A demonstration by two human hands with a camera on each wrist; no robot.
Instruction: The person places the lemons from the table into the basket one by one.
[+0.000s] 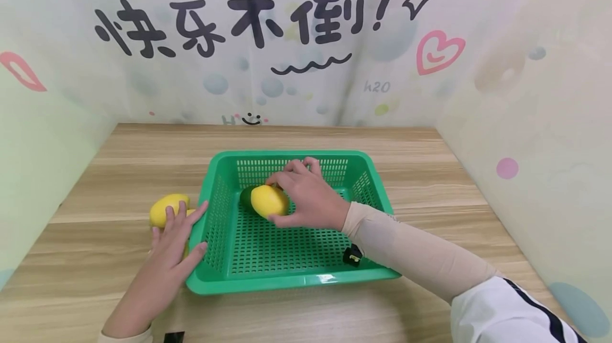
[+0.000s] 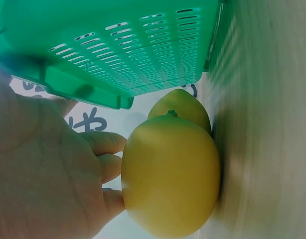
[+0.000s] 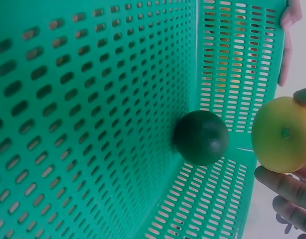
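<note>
A yellow lemon (image 1: 269, 200) is held above the floor of the green plastic basket (image 1: 296, 281) by my right hand (image 1: 313, 197), thumb and fingers around it. Behind that lemon, a dark green rounded fruit (image 3: 201, 138) lies in the basket; the head view shows only part of it. My left hand (image 1: 169, 258) lies at the basket's left rim with fairly straight fingers. In the left wrist view its fingertips touch a large yellow lemon (image 2: 170, 177) outside the basket. Another yellow lemon (image 2: 180, 107) sits behind that one, partly hidden.
The basket stands on a wood-grain table (image 1: 105, 183). A printed backdrop (image 1: 296, 88) rises behind and on both sides. A small black object (image 1: 352, 255) shows by the right wrist, and a black piece (image 1: 174, 337) at the bottom edge.
</note>
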